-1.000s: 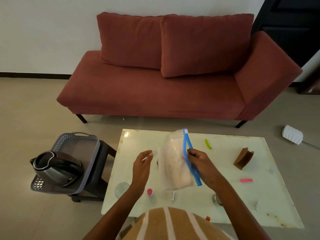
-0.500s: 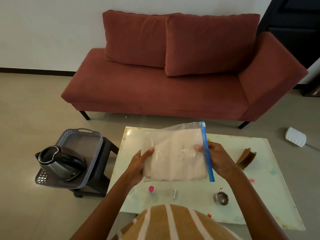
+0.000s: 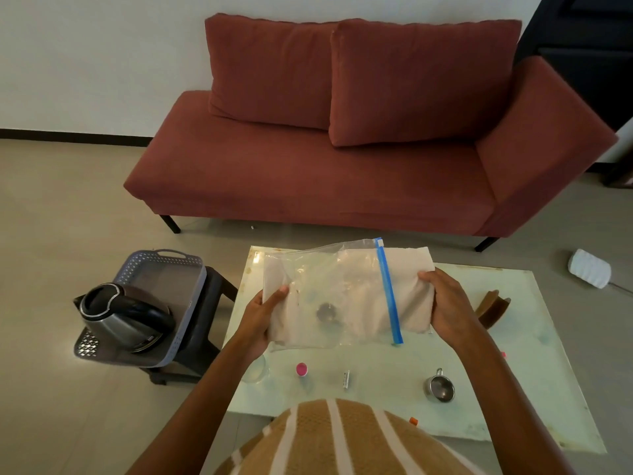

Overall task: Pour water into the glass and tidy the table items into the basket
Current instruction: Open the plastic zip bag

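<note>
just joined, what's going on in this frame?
A person holds a clear zip-top plastic bag with a blue seal above the white low table. The left hand grips the bag's closed end. The right hand grips the folded beige towel that sticks out past the seal. The clear drinking glass, a small pink cap and a small steel cup sit on the table's near side. The steel kettle sits in the grey plastic basket on a dark stool to the left.
</note>
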Demonstrator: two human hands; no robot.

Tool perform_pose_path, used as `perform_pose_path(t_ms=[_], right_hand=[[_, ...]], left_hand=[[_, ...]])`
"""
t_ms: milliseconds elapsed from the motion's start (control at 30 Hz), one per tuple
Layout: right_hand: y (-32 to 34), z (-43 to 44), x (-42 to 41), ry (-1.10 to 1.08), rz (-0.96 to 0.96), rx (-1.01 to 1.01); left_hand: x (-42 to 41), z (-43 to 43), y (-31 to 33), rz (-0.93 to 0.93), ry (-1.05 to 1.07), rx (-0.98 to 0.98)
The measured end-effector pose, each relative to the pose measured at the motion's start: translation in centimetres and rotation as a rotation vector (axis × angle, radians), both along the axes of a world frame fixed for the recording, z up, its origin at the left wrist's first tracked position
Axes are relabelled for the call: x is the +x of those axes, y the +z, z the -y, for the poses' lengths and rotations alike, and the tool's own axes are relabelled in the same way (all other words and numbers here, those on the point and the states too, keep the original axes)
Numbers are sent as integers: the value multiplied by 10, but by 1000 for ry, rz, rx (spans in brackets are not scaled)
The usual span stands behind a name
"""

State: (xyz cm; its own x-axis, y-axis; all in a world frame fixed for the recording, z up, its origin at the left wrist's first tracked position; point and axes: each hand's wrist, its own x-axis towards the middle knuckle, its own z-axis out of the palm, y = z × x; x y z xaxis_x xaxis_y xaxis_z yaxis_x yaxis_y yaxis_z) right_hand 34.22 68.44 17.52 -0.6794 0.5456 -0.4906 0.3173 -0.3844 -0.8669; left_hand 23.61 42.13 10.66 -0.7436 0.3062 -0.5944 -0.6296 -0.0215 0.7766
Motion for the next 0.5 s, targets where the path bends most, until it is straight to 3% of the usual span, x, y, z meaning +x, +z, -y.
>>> perform_pose_path(t_ms=[500], right_hand=[[2, -27, 0, -196, -69, -272]], left_hand=[[-35, 34, -12, 7, 256, -51]])
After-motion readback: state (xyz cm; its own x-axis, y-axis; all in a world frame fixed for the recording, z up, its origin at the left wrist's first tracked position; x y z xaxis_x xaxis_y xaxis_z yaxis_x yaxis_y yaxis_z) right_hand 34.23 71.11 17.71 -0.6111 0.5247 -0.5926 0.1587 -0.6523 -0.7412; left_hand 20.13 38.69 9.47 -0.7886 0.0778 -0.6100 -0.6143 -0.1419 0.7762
